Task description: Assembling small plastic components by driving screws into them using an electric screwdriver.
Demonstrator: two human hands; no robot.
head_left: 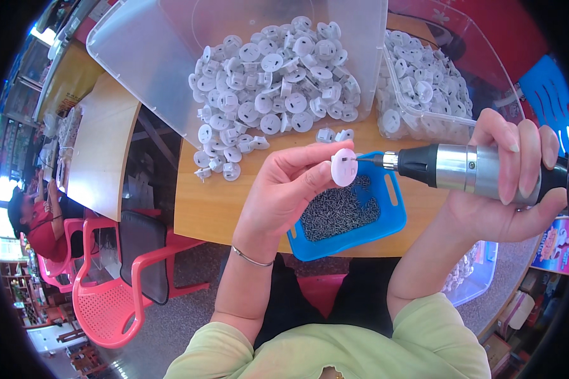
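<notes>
I am watching through the head camera and judging the step to be working a driver bit into a small plastic part. My left hand (pixel 289 183) is pinching a round white disc (pixel 343 169) by its rim, thumb and fingertips closed on it with no slack, and is holding it up above the near side of the wooden table (pixel 199 208), over the blue tray (pixel 332 245) of small dark screws (pixel 335 218). My right hand (pixel 494 215) is wrapping its fingers and thumb round the silver-and-black driver (pixel 458 165), which is lying nearly level and pointing its bit (pixel 368 158) leftward at the disc. The bit is meeting or almost meeting the part; I cannot tell whether a screw is sitting at its tip. To do this well, I am aiming to line the bit up squarely with the hole, since a slanting approach could be slipping off or starting the thread crooked. I am favouring a firm pinch at the rim, because the disc could be twisting under torque, with the fingertips staying out of the bit's line. I am also preferring light, straight pressure, as thin plastic could be cracking if overdriven.
</notes>
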